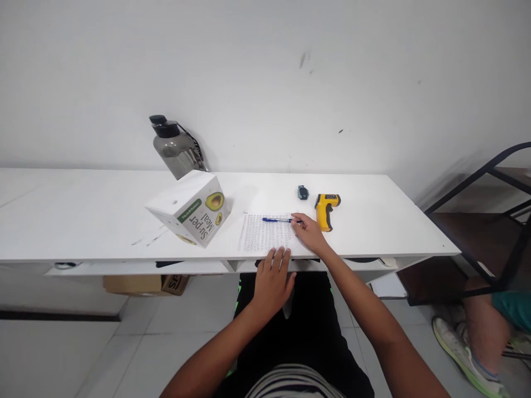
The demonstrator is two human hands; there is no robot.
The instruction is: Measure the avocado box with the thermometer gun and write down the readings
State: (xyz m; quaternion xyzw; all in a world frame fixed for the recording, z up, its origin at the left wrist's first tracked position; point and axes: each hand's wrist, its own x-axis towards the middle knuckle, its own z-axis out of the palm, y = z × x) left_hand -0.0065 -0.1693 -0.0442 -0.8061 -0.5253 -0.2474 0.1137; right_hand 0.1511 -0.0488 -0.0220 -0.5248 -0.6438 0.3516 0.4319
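A sheet of paper [261,235] covered in rows of handwriting lies on the white desk near its front edge. Across its upper part is a blue pen [276,220], roughly level, its right end in the fingers of my right hand [309,232]. My left hand [271,279] rests with fingers stretched out at the desk's front edge, fingertips on the paper's lower border. Just right of my right hand sits a yellow and black infrared thermometer gun [324,213]. Behind it, a small dark watch-like device [303,192] with a teal band is on the desk.
A white box [199,213] with avocado pictures stands on the desk [373,221] at left, before a grey bottle [176,149] by the wall. Below are open shelf slots and a cardboard box [136,284]. At right are a dark metal-framed rack [489,166] and another person's leg [485,331].
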